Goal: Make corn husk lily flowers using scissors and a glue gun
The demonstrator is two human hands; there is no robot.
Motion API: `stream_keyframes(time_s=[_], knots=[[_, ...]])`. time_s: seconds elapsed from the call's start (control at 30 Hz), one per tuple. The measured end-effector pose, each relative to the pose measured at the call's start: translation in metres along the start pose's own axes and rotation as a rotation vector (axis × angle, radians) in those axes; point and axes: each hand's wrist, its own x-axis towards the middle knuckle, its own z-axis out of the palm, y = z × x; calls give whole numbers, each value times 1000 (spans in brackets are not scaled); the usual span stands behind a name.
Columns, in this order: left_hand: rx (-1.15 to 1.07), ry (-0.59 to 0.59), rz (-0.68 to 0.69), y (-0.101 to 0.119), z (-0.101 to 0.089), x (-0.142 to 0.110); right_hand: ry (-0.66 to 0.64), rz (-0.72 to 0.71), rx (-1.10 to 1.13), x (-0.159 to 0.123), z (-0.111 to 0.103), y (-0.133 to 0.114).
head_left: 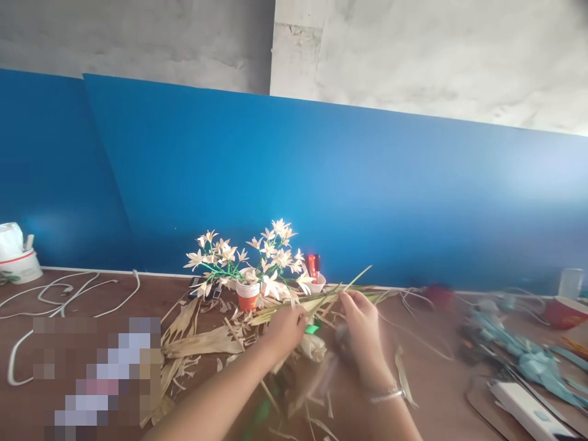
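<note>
My left hand (285, 331) and my right hand (362, 318) are both closed round a long pale dried leaf strip (321, 301) held between them over the brown table (441, 380). A small green piece (312, 329) shows just under my left hand. Just behind the hands stands an orange-and-white paper cup (248, 296) filled with cream handmade flowers (257, 254) on green stems. Dried husk leaves (197, 343) lie scattered to the left of and below my hands. A thin bracelet (388, 395) sits on my right wrist.
White cords (68, 294) snake over the table's left side, near a white tub (18, 263). A small cup with red tools (315, 275) stands behind the flowers. Teal leaf pieces (528, 361), a white power strip (528, 413) and a red bowl (567, 309) lie at right. A blue wall (367, 196) backs the table.
</note>
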Motion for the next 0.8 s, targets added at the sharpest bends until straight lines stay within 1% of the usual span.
stream_keyframes(time_s=[0.07,0.13,0.2,0.27,0.3,0.33,0.37,0.4,0.43,0.5,0.57,0.67,0.7,0.73,0.8], knots=[[-2,23,-21,0,9,19,-7,12,34,-5,-1,-11],[-29,47,-13,4,12,26,-35,18,71,-9,0,-20],[-78,65,1,8,9,21,-81,51,126,-13,4,-24],[-184,83,44,13,3,7,-148,114,198,-17,10,-23],[-435,124,56,14,0,-2,-186,150,229,-19,15,-21],[-694,147,27,15,-3,-10,-224,186,250,-22,20,-18],[-920,174,-31,15,-5,-18,-267,222,257,-25,25,-16],[-1096,216,-96,14,-7,-25,-310,257,252,-28,30,-13],[-1234,265,-155,12,-8,-31,-351,290,241,-32,35,-12],[-1401,343,-230,6,-7,-41,-441,348,228,-39,42,-10],[-1458,386,-247,0,-5,-49,-543,397,223,-44,45,-12],[-1438,399,-252,-8,-5,-61,-759,467,214,-44,42,-13],[-1426,397,-254,-10,-5,-65,-802,491,217,-44,41,-12],[-1410,387,-247,-13,-7,-69,-815,512,225,-44,41,-10],[-1341,339,-194,-17,-10,-76,-765,536,253,-46,44,-4]])
